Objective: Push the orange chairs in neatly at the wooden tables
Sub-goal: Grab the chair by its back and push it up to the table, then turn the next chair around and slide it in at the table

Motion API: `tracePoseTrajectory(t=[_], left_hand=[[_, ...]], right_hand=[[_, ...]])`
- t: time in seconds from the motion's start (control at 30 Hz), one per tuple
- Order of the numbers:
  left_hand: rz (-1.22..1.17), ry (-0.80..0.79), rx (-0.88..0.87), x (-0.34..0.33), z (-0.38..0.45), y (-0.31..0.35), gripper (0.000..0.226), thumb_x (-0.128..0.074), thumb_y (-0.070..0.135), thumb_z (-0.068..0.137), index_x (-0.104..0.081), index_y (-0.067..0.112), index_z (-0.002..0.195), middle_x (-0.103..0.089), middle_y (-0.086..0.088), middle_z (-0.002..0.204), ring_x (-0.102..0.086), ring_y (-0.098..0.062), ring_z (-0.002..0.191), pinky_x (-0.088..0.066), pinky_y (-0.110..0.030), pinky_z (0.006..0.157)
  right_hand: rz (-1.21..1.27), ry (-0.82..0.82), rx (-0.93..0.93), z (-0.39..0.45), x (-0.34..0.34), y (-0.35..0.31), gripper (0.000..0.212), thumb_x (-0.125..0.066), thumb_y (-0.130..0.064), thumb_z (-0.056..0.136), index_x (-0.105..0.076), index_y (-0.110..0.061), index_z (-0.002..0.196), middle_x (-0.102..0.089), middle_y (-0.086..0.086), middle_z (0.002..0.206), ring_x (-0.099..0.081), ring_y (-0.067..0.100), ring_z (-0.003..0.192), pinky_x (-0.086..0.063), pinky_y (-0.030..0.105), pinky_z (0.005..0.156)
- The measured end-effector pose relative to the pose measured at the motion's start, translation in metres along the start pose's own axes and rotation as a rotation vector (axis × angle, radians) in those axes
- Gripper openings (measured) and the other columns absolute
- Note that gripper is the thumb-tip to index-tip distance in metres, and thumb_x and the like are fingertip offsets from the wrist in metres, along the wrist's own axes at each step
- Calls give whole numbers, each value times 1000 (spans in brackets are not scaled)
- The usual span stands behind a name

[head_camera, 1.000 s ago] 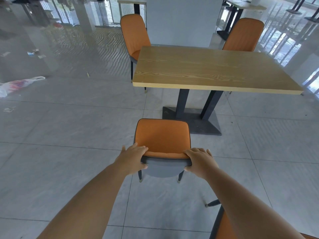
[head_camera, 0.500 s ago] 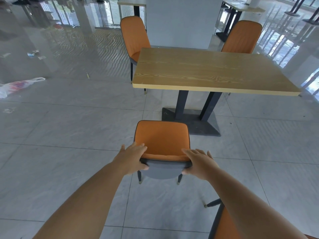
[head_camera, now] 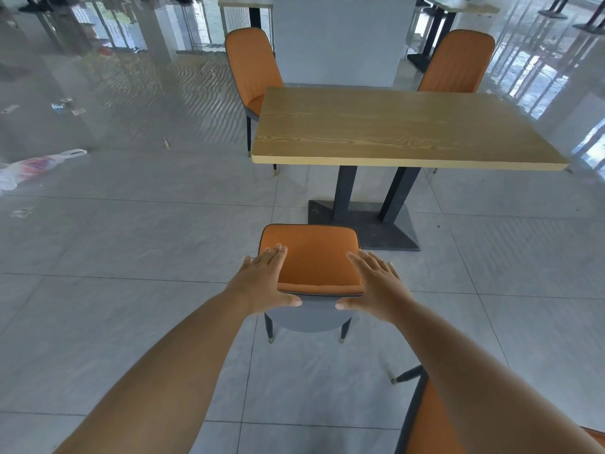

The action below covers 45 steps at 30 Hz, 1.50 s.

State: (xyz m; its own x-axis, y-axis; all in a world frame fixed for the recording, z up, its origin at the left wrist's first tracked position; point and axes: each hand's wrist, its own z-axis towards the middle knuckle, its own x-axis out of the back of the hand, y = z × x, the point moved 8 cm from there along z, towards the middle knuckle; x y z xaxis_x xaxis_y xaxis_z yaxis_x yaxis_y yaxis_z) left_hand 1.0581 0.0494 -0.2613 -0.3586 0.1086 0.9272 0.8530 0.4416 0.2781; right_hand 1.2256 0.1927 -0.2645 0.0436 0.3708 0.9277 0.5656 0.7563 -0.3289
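The near orange chair (head_camera: 311,260) stands on the floor (head_camera: 131,257) a little way short of the wooden desk (head_camera: 393,129), its seat not yet under the top. The left hand (head_camera: 265,283) and right hand (head_camera: 376,286) are at the two ends of the backrest, fingers (head_camera: 276,253) straight and spread, gripping nothing. I think flat palms serve to push it evenly. Two more chairs (head_camera: 253,65) wait at the far side.
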Motion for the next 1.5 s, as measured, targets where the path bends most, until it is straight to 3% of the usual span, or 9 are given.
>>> tracePoseTrajectory(t=[0.33, 0.67, 1.03, 1.33, 1.5], left_hand=[[-14, 78, -20, 26, -10, 3, 111, -60, 67, 79, 6, 19, 154, 4, 0, 163, 4, -17, 149, -1, -45, 120], [7, 194, -64, 94, -34, 35, 109, -60, 67, 80, 2, 17, 154, -1, -2, 164, -1, -18, 149, -5, -45, 120], [-24, 311, -70, 137, -111, 132, 113, -63, 66, 78, 5, 17, 154, -1, -2, 163, -2, -19, 149, -6, -43, 121], [-79, 410, -4, 96, -207, 245, 113, -61, 71, 75, 1, 18, 154, -5, -1, 163, -7, -20, 149, -6, -43, 119], [-102, 426, 16, 77, -252, 307, 111, -61, 69, 78, 2, 17, 154, -3, -2, 163, -6, -21, 149, -5, -45, 119]], right_hand=[[22, 67, 3, -1, 17, -11, 115, -67, -74, 67, -4, -31, 153, -7, -2, 164, 1, 23, 150, -5, 50, 121], [17, 216, 44, -25, 97, -30, 110, -67, -71, 70, -9, -30, 153, -11, -2, 163, -3, 21, 150, -4, 49, 120], [-7, 349, 117, -122, 192, -10, 97, -58, -69, 79, -14, -25, 154, -16, 1, 162, -9, 22, 149, -12, 51, 121], [-62, 316, 222, -254, 211, 55, 102, -47, -80, 74, -16, -24, 153, -18, 2, 162, -11, 23, 149, -13, 51, 120], [-85, 332, 267, -317, 229, 84, 95, -55, -73, 79, -19, -25, 152, -20, 1, 161, -13, 23, 149, -15, 48, 120]])
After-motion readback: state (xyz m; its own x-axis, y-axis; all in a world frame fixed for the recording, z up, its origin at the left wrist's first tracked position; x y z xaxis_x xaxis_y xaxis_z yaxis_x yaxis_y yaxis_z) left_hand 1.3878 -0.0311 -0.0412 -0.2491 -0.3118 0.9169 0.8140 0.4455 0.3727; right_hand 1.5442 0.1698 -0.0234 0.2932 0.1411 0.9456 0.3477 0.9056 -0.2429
